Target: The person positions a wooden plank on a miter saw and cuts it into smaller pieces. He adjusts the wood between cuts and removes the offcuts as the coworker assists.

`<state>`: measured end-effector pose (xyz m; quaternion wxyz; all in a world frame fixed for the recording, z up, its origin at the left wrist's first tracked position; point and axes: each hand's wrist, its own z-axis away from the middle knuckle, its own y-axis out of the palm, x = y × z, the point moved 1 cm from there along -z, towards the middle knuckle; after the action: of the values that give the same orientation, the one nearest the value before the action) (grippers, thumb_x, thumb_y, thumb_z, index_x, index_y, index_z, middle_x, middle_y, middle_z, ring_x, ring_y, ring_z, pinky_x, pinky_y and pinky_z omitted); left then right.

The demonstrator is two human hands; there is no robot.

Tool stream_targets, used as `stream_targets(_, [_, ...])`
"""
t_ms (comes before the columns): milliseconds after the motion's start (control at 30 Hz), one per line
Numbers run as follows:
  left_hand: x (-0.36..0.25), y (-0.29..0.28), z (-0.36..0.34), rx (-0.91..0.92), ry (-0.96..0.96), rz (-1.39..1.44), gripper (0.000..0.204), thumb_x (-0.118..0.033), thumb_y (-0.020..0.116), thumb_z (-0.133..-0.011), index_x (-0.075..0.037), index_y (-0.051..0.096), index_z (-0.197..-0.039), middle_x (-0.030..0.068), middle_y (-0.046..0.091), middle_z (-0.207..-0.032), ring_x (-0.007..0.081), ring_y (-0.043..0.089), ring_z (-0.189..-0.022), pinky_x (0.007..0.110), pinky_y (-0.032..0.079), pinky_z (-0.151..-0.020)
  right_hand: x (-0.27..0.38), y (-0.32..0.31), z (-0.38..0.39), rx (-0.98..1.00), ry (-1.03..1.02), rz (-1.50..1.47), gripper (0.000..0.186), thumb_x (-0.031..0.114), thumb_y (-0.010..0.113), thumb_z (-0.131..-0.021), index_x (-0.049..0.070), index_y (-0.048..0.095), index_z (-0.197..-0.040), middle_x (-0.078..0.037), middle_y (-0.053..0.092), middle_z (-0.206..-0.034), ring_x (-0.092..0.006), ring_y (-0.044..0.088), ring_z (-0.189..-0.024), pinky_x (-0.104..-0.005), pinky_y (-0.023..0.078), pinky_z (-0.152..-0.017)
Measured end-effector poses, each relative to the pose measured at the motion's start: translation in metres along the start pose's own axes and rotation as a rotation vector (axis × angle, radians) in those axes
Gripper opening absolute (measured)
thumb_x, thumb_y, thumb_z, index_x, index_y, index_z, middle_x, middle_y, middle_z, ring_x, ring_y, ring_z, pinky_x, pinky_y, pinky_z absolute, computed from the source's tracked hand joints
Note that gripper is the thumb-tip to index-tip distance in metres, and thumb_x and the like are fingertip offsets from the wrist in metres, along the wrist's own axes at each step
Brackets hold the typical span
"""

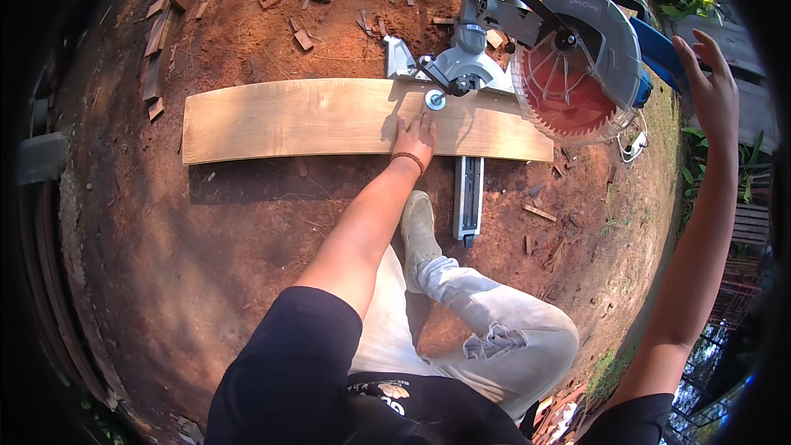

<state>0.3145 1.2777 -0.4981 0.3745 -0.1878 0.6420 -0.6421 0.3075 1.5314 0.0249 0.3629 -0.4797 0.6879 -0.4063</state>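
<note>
A long light-brown wooden board (288, 119) lies across the base of a miter saw (482, 62). My left hand (418, 136) rests flat on the board near its lower edge, fingers stretched out. Just beyond the fingertips, a round clamp foot (435, 100) sits on the board. Above the board's right part hangs the saw's red toothed blade (568, 91), partly behind a clear guard under a grey cover (600, 37). Beside the saw's blue handle (662, 53) my right hand (715, 82) is raised, fingers apart and bent, with nothing visible in it.
The saw's slide rail (469, 198) sticks out toward me below the board, close to my shoe (419, 227). Wood offcuts (303, 39) and sawdust litter the reddish dirt ground. Longer timber pieces (156, 41) lie at the far left. A pale cable (633, 147) lies right of the blade.
</note>
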Motion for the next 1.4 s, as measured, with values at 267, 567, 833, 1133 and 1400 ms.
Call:
stream_targets(267, [-0.005, -0.002, -0.006, -0.035, -0.071, 0.017, 0.057, -0.016, 0.061, -0.101, -0.003, 0.051, -0.155, 0.0108, 0.038, -0.170, 0.0290, 0.041, -0.152, 0.062, 0.036, -0.124, -0.074, 0.040, -0.017, 0.331, 0.065, -0.207, 0.061, 0.056, 0.067, -0.104, -0.002, 0.069, -0.123, -0.012, 0.072, -0.105, -0.0167, 0.064, -0.097, -0.0322, 0.050, -0.095])
stream_targets(567, [0.005, -0.010, 0.000, 0.078, -0.037, 0.019, 0.060, -0.018, 0.054, -0.105, 0.000, 0.044, -0.162, 0.0146, 0.035, -0.174, 0.0314, 0.033, -0.159, 0.054, 0.034, -0.127, -0.075, 0.040, -0.026, 0.489, 0.141, -0.181, 0.073, 0.056, 0.067, -0.098, -0.009, 0.069, -0.132, -0.014, 0.072, -0.107, -0.0167, 0.065, -0.098, -0.0331, 0.053, -0.090])
stream_targets(833, [0.007, -0.001, -0.003, 0.102, -0.094, -0.019, 0.097, -0.040, 0.085, -0.087, -0.006, 0.039, -0.165, 0.0172, 0.026, -0.177, 0.0378, 0.022, -0.164, 0.059, 0.026, -0.130, -0.066, 0.046, 0.025, 0.499, 0.012, -0.178, 0.066, 0.051, 0.061, -0.096, -0.014, 0.070, -0.098, -0.017, 0.063, -0.076, -0.0248, 0.063, -0.075, -0.0404, 0.050, -0.076])
stream_targets(1133, [0.006, -0.004, -0.001, 0.101, -0.120, 0.011, 0.093, -0.038, 0.083, -0.088, -0.011, 0.039, -0.166, 0.0191, 0.023, -0.178, 0.0365, 0.019, -0.166, 0.060, 0.022, -0.131, -0.062, 0.055, 0.059, 0.521, -0.066, -0.149, 0.060, 0.049, 0.059, -0.096, -0.009, 0.070, -0.102, -0.014, 0.060, -0.071, -0.0238, 0.059, -0.069, -0.0422, 0.048, -0.070])
stream_targets(1400, [0.004, -0.010, -0.001, 0.123, -0.117, -0.020, 0.087, -0.036, 0.079, -0.092, -0.010, 0.040, -0.165, 0.0188, 0.022, -0.179, 0.0362, 0.019, -0.166, 0.060, 0.020, -0.131, -0.058, 0.052, 0.069, 0.574, 0.009, -0.177, 0.056, 0.047, 0.058, -0.097, -0.008, 0.071, -0.105, -0.012, 0.059, -0.072, -0.0223, 0.058, -0.069, -0.0411, 0.047, -0.069])
